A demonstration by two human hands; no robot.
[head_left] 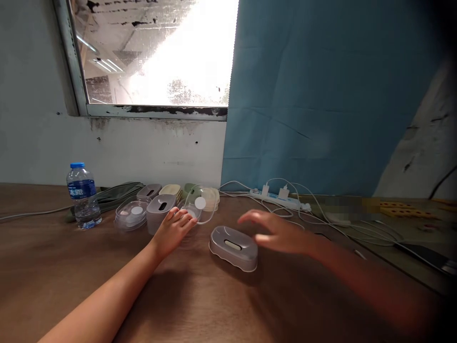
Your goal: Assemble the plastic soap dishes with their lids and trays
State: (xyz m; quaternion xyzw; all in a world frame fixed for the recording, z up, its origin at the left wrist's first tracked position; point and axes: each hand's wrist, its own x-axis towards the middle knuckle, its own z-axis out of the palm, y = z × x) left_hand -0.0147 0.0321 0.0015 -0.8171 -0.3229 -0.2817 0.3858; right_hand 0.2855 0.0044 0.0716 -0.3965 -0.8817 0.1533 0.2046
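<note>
A mauve oval box (233, 247) with a slot in its top and a clear cover over it rests on the brown table (171, 305). Just right of it is my right hand (276, 231), fingers apart, holding nothing. My left hand (174, 232) has its fingers spread beside a mauve slotted box (155, 209) and a clear plastic lid (210, 216) with a white round sticker; whether it touches them cannot be made out. More clear lids (132, 213) lie left of that box.
Behind stand a cream stack (171, 190), another mauve box (149, 190) and a green pouch (121, 193). A water bottle (84, 197) is upright at left. A white power strip (282, 200) with tangled cables lies at back right. A dark device (424, 256) sits far right.
</note>
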